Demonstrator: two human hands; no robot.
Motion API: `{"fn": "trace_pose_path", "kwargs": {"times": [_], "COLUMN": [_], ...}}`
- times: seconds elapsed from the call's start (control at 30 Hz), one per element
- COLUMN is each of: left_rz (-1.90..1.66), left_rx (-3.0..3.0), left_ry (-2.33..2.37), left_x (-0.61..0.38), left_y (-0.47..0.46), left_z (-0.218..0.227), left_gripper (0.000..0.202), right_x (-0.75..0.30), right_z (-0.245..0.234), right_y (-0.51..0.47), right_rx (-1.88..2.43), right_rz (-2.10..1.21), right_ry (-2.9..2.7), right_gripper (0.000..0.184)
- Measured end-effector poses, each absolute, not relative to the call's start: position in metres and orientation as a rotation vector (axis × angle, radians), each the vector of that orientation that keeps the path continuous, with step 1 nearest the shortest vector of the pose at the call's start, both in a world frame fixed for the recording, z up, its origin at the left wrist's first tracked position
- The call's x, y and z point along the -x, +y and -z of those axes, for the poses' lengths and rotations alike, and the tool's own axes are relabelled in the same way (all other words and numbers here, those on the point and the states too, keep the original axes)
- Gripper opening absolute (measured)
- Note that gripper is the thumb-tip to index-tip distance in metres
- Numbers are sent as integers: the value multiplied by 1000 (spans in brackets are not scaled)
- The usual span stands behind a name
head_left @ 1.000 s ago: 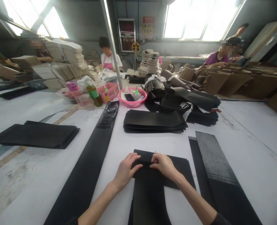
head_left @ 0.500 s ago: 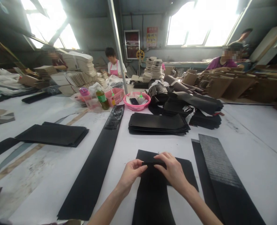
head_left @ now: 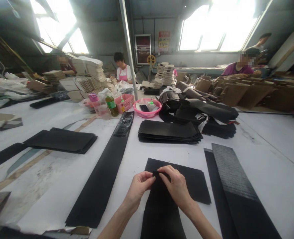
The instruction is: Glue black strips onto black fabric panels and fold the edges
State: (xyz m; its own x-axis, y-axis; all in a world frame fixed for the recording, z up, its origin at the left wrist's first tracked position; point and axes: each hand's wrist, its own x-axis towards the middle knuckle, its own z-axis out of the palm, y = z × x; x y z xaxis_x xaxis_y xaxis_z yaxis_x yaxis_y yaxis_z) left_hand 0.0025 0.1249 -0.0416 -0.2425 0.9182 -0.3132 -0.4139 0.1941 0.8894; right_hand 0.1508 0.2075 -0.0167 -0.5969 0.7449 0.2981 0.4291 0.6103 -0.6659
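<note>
A long black strip runs from the near edge up to my hands, its far end raised between them. My left hand pinches the left corner of that end between thumb and fingers. Close beside it, my right hand pinches the same edge, thumb on the near side and fingers over the far side. Beneath the raised end lies a flat black rectangular piece on the white table. The fingertips partly cover the strip's edge.
Long black strips lie left and right. A stack of black pieces sits ahead, another stack further left. Behind are a pink basin, a green-labelled bottle and black rolls. Several people work across the table.
My right hand has slid left along the strip's edge, closer to my left hand, and its fingers have closed in. The whole view has shifted slightly.
</note>
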Motion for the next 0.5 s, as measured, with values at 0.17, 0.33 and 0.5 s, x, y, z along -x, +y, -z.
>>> {"fn": "trace_pose_path", "kwargs": {"times": [0.17,0.33,0.5], "left_rz": [-1421,-1448,-1487], "left_rx": [-591,-719,-863], "left_ry": [1282,1322,1384], "left_x": [-9,-15,-19], "left_y": [124,123,121], "left_z": [36,31,26], "left_gripper": [26,25,25], "right_x": [-150,-152,-155], "right_z": [20,20,20], "right_y": [202,198,199], "right_rx": [819,734,613], "right_rz": [-526,-397,-288], "right_ry": [-2316,-2310,-2316], "right_gripper": [16,14,17]}}
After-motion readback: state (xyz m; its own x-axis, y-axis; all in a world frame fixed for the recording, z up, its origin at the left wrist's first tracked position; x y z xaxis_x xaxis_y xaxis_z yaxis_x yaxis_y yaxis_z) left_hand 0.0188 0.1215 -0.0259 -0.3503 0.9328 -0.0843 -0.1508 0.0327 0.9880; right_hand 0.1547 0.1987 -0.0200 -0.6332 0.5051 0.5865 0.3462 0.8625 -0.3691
